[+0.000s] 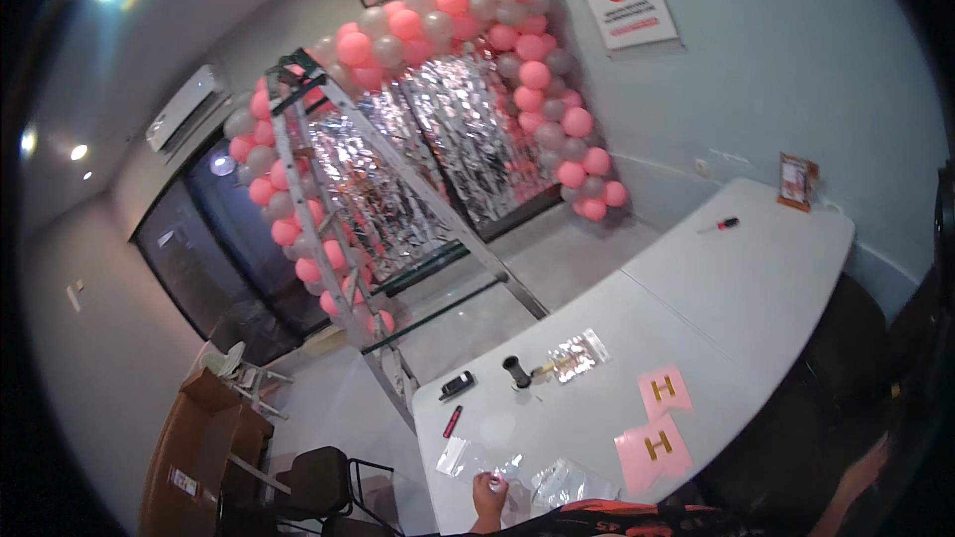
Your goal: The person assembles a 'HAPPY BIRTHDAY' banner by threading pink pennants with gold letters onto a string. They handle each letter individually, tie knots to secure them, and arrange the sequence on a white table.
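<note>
My left hand [487,499] comes in at the lower edge and rests on the white table [756,278]. Its fingers are curled around a small pale piece, next to crumpled clear plastic bags [565,483]. Two pink pennant flags with gold letters [652,449] lie flat to the right of the hand. My right hand is not visible; only a dim reddish blur shows at the lower right rim.
On the table lie a red pen [453,421], a black cylinder [515,371], a small black device [457,385], a silvery foil packet [577,353] and a marker [724,224]. A metal stepladder [328,229] stands before a pink and grey balloon arch [537,80]. A black chair [318,482] stands at the lower left.
</note>
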A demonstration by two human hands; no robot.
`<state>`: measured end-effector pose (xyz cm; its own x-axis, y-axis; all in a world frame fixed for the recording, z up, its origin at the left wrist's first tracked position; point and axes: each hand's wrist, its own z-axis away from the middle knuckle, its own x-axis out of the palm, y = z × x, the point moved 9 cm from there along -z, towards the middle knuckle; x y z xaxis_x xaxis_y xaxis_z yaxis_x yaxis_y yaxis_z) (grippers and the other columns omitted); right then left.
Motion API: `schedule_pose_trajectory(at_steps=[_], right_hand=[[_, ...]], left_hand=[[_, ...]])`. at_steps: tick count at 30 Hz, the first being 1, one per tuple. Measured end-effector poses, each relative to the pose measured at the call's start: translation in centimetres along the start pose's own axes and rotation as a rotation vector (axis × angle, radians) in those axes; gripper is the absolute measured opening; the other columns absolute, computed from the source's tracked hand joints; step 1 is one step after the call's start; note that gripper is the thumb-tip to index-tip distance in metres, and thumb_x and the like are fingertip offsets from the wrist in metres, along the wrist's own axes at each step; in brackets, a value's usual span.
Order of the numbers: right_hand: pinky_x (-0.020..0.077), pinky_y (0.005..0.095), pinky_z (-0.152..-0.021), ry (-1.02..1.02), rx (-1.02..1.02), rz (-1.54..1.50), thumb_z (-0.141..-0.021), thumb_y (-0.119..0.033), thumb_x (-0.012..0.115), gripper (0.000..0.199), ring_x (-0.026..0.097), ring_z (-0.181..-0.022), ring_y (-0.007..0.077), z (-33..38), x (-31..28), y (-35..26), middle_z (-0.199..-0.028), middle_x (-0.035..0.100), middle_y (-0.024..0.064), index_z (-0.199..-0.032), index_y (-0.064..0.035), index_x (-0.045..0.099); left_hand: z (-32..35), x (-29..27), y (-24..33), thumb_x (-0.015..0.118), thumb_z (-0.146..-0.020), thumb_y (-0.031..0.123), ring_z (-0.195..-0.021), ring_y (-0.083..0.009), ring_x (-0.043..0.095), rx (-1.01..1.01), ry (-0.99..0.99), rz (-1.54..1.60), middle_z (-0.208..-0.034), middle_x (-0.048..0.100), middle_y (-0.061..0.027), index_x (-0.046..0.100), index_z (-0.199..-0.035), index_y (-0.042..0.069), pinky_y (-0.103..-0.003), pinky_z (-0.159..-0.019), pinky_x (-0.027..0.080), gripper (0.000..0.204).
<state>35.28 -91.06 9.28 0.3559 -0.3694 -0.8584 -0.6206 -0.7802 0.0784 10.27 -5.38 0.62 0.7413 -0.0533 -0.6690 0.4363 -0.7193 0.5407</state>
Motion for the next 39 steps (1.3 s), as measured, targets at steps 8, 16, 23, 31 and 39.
schedule_pose_trajectory(at_steps=[8,16,23,31,39], right_hand=[[0.0453,0.0466,-0.083,-0.467,0.32,-0.438,-0.089,-0.039,0.05,0.045,0.056,-0.098,0.041,3.1,-0.1,4.8,-0.104,0.059,0.0234,-0.114,-0.0015,0.049],[0.0442,0.0465,-0.085,-0.474,0.393,-0.488,-0.081,-0.037,0.06,0.048,0.056,-0.099,0.0408,11.7,-8.9,5.5,-0.104,0.059,0.0258,-0.105,0.0027,0.05],[0.0445,0.0453,-0.084,-0.451,0.292,-0.541,-0.075,-0.041,0.064,0.051,0.056,-0.1,0.0386,10.6,-6.9,8.7,-0.105,0.059,0.0239,-0.102,0.0014,0.056],[0.045,0.0452,-0.085,-0.4,0.183,-0.264,-0.081,-0.044,0.058,0.048,0.058,-0.1,0.0371,3.8,-4.7,12.9,-0.106,0.061,0.0201,-0.104,-0.0015,0.057],[0.05,0.0451,-0.072,0.048,0.287,-0.056,-0.093,-0.036,0.04,0.033,0.059,-0.093,0.0305,7.3,-6.8,12.0,-0.094,0.061,0.0122,-0.105,-0.0077,0.052]], left_hand=[[3.4,-1.6,-6.3,0.063,-0.07,0.008,-0.075,-0.0284,0.053,-0.025,-0.167,-0.079,-0.078,0.053,-0.0134,0.056,-0.077,0.001,-0.036,-0.069,0.044,0.012],[7.8,-10.8,-13.6,0.064,-0.075,0.014,-0.069,-0.0255,0.054,-0.119,-0.012,-0.152,-0.081,0.055,-0.0144,0.058,-0.079,-0.002,-0.034,-0.058,0.047,0.017],[18.4,-16.9,-21.1,0.068,-0.071,0.021,-0.067,-0.0294,0.056,-0.148,-0.06,-0.283,-0.073,0.057,-0.0153,0.059,-0.073,-0.001,-0.04,-0.058,0.046,0.024],[16.9,-18.4,-17.8,0.066,-0.077,0.015,-0.07,-0.0231,0.055,-0.162,-0.343,-0.071,-0.083,0.057,-0.0121,0.059,-0.082,-0.001,-0.032,-0.062,0.046,0.018],[17.0,-13.0,-28.5,0.065,-0.082,0.021,-0.072,-0.0172,0.055,-0.653,-0.242,0.213,-0.083,0.059,-0.0092,0.062,-0.091,-0.001,-0.029,-0.065,0.046,0.024]])
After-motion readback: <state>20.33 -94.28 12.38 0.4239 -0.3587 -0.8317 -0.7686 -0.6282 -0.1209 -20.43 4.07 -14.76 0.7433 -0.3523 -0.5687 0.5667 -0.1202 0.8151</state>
